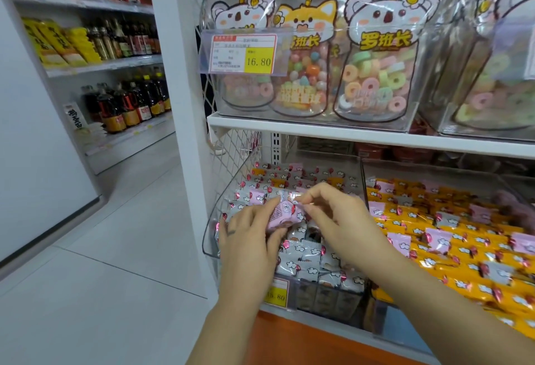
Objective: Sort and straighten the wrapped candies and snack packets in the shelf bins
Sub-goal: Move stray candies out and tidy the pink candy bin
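Left hand point(249, 237) fingers curled round small pink wrapped candy point(282, 214) above clear plastic bin point(207, 244); right hand point(333, 214) apparently pinches its end. Smooth wrapper flat, lay among pink ones.

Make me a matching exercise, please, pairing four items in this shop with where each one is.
Items
1. pink wrapped candy
2. orange snack packets
3. koala bag of ring gummies
4. dark bottles

Places
A. on the shelves across the aisle, far left
B. on the upper shelf
C. held between the left hand and right hand, over the left bin
D. filling the right bin

Pairs: 1-C, 2-D, 3-B, 4-A
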